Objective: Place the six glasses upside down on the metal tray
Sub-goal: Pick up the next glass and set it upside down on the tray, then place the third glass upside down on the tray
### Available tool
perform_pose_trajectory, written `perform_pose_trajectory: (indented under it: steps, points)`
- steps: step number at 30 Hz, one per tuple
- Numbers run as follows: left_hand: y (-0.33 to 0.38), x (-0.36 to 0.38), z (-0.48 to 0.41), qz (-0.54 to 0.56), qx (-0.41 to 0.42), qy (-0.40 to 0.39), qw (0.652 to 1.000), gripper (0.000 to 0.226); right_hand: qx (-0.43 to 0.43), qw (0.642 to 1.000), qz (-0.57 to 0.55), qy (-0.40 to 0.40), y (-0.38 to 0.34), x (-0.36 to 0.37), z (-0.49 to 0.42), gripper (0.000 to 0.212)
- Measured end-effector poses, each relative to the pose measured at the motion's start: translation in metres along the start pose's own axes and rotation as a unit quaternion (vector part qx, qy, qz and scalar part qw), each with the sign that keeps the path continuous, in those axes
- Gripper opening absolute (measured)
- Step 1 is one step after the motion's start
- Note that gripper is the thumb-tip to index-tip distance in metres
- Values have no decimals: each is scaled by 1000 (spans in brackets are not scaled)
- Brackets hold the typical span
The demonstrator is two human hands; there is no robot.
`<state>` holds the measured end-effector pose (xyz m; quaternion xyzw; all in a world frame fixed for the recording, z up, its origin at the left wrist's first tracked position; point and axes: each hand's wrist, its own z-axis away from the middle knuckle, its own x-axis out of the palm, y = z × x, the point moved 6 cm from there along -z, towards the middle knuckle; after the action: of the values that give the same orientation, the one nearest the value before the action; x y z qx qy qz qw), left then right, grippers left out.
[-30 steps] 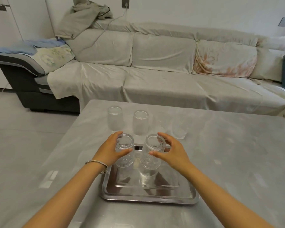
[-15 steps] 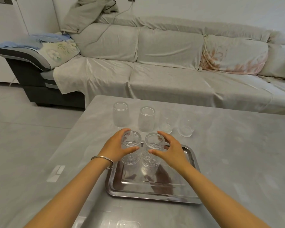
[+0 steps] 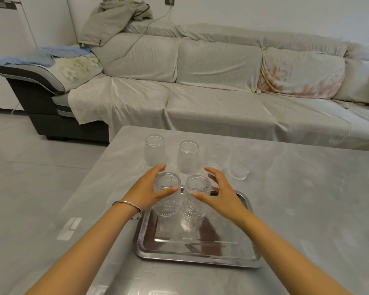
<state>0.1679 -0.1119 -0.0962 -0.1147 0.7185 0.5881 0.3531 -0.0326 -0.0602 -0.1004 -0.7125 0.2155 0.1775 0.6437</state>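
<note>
The left hand's (image 3: 148, 191) fingers (image 3: 158, 169) and thumb curled around the left ribbed glass (image 3: 166, 194), while the right hand (image 3: 218, 198) had its fingers (image 3: 211, 171) spread wide beside the right ribbed glass (image 3: 195, 201), seemingly letting go, though contact at the thumb could not be told. Both glasses stood upside down, side by side on the far end of the metal tray (image 3: 200, 250), which held nothing else. By that showing two of six were placed; four glasses waited on the desk (image 3: 296, 199) beyond the tray, two inverted (image 3: 155, 153) (image 3: 188, 157) and two apparently upright (image 3: 214, 160) (image 3: 240, 167).
</note>
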Motion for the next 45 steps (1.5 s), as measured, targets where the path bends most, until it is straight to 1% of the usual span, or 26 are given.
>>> perform_pose_trajectory:
  steps: [2,5,7,9,13,16,18,22,23,26,29,35,38,41,43,45]
  points:
    - [12,-10,-10,-4,17,8,1000,93,-19,999,-20,20,-8,-24,-3,86]
    - [38,-17,-33,-16,46,15,999,86,-30,993,-65,97,-8,-75,-11,77]
    - [58,-12,-53,-25,67,8,997,83,-18,986,-88,137,5,-108,-17,75]
    - [78,-2,-76,-36,83,-2,996,80,3,985,-89,148,25,-131,-24,78]
    - [112,36,-126,-81,114,-40,989,71,65,986,-78,132,77,-155,-41,93]
    - [128,70,-156,-102,127,-69,984,70,123,983,-103,90,117,-154,-54,94]
    - [134,90,-172,-112,128,-90,981,72,142,981,-115,63,139,-150,-61,92]
    - [141,124,-196,-145,138,-137,970,74,126,985,-117,27,164,-138,-76,90]
    - [141,132,-200,-151,137,-152,967,75,121,985,-121,16,167,-133,-79,86]
    - [141,150,-208,-160,138,-179,961,80,111,985,-132,-11,172,-121,-85,64]
    - [142,162,-212,-162,139,-191,958,85,95,986,-138,-6,173,-116,-90,56]
    - [146,164,-212,-175,161,-165,957,85,70,987,-142,24,169,-116,-90,58]
    - [154,160,-204,-146,179,-157,960,85,62,989,-128,33,158,-124,-82,62]
    - [166,145,-192,-71,184,-138,971,84,49,993,-96,56,139,-140,-70,68]
    - [175,131,-182,-18,185,-131,974,81,51,990,-114,63,123,-151,-59,69]
    - [183,115,-170,46,178,-125,975,79,56,981,-176,62,104,-159,-48,73]
